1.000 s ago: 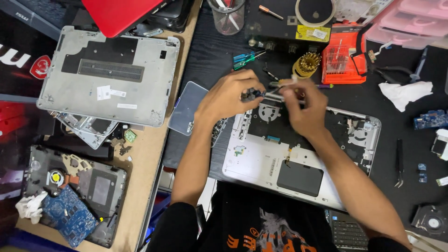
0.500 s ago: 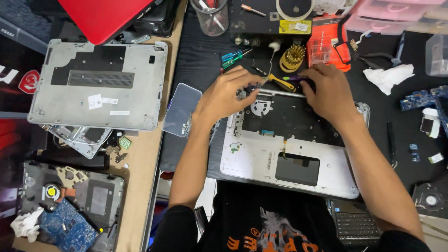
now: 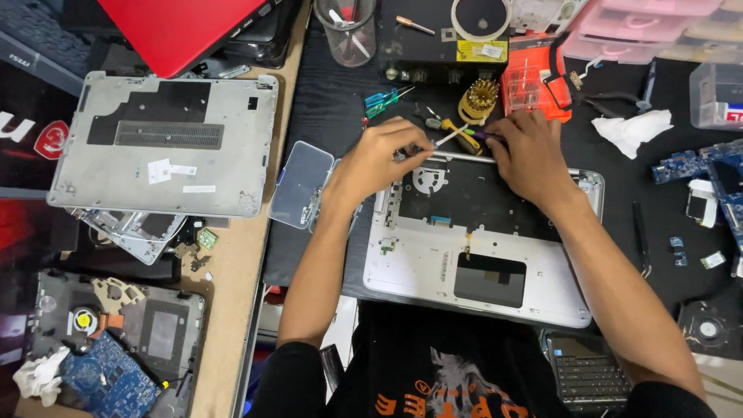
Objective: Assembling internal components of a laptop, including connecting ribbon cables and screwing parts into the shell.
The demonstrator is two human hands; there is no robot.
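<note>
An opened silver laptop chassis [image 3: 418, 263] lies face down on the black mat in front of me, its dark inner bay and black touchpad back [image 3: 489, 280] showing. My left hand [image 3: 377, 161] rests on the chassis's far left corner, fingertips pinched on a small dark part by the hinge bar [image 3: 464, 157]. My right hand [image 3: 528, 155] sits at the far edge to the right, closed around a thin screwdriver [image 3: 449, 137] whose shaft points toward the left fingertips. A yellow-handled tool [image 3: 461, 138] lies just behind the two hands.
Left: a grey laptop bottom cover [image 3: 162, 147], a red lid [image 3: 178, 27] and a clear small box [image 3: 302, 184]. Behind: a clear tool cup [image 3: 348, 35], brass wool cleaner [image 3: 481, 97], orange bit case [image 3: 530, 81]. Right: tissue [image 3: 635, 128], blue boards [image 3: 685, 166]. Bottom left: a stripped laptop [image 3: 147, 333].
Both hands have shifted toward the chassis's far edge and drawn a little apart. The view has tilted, so the whole bench sits lower in the picture.
</note>
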